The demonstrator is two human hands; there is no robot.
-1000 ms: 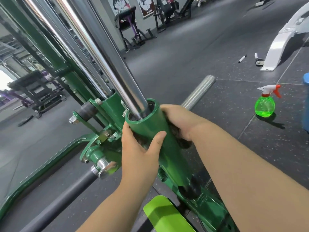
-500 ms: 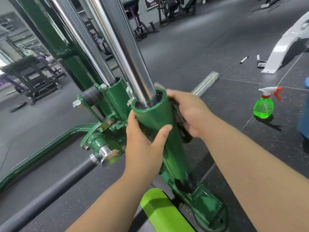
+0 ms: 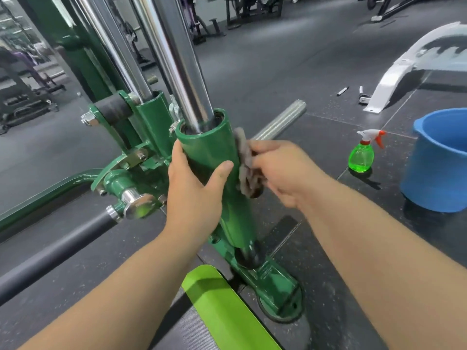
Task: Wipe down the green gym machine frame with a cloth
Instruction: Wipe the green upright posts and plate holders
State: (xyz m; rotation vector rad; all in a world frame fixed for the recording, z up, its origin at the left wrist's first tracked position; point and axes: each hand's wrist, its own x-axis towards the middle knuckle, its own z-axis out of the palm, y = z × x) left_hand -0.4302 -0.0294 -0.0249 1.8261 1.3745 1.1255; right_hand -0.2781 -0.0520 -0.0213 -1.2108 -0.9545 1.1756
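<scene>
Fingers and thumb of the left hand (image 3: 194, 193) wrap the glossy green steel sleeve (image 3: 217, 160) of the machine frame, while the right hand (image 3: 283, 173) clenches a crumpled grey cloth (image 3: 244, 162), pressing it against the sleeve's right side.

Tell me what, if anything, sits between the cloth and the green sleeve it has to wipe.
Nothing visible does. The right hand presses the grey cloth straight against the green sleeve's right side; the left hand grips its front.
</scene>
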